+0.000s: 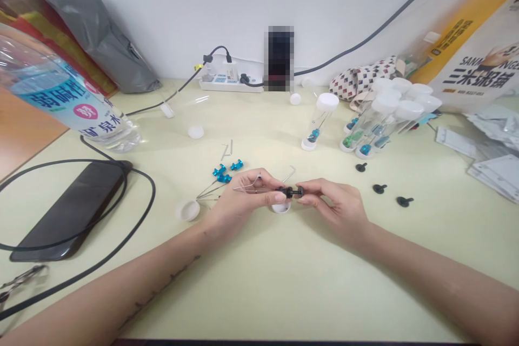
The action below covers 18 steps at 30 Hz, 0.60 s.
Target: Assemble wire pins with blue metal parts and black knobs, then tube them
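My left hand (251, 194) pinches a small black metal fitting (287, 192) with thin bent silver wires running back over the fingers. At the fitting's right end sits a black thumbscrew (299, 192), its round head between the thumb and fingers of my right hand (336, 205). Whether its thread is engaged is too small to tell. A white cap (281, 208) lies below the hands. Left of them are blue metal fittings (221, 173) with wires and a white cap (190, 210) on its side. Three loose black thumbscrews (379, 188) lie to the right.
Capped clear tubes (381, 119) with coloured fittings stand at the back right; another tube (320, 121) stands nearer. A water bottle (81, 97), a phone (68, 211) and a looping black cable (152, 194) occupy the left. A power strip (231, 84) lies by the wall.
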{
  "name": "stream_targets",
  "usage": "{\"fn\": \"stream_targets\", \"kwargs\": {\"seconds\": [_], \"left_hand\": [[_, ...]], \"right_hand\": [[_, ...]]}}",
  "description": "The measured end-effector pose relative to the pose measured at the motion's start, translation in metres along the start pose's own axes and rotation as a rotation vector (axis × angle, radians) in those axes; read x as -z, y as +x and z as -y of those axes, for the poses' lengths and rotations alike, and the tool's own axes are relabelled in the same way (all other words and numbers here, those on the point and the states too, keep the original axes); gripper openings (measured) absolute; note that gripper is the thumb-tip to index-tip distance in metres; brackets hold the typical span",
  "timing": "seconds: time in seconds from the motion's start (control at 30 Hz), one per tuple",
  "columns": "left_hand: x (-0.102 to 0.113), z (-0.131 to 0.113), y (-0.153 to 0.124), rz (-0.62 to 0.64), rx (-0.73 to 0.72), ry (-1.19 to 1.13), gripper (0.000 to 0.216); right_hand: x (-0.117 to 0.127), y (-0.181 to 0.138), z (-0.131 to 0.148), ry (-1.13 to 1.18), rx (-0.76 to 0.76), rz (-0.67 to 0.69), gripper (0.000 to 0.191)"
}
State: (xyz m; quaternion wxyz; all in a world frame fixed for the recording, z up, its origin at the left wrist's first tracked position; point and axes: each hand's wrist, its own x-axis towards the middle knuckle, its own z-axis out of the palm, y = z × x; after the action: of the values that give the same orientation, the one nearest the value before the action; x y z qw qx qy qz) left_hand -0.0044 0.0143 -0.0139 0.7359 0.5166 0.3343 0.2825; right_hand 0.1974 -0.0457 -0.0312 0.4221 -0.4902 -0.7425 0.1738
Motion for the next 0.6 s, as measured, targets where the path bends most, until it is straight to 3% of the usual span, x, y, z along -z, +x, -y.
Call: {"fn": "stream_targets", "kwargs": {"seconds": [0.43,0.6], "left_hand": [[-0.0004,0.0012,-0.0004,0.003,-0.006,-0.030,0.014],[0.0004,0.0037,0.0010,-0.002,0.002,-0.091,0.013]], "right_hand": [[0.0011,0.0015,0.0004,0.019,-0.028,0.063,0.015],[0.0012,0.0014,0.0011,0.025,-0.019,0.018,0.023]]}}
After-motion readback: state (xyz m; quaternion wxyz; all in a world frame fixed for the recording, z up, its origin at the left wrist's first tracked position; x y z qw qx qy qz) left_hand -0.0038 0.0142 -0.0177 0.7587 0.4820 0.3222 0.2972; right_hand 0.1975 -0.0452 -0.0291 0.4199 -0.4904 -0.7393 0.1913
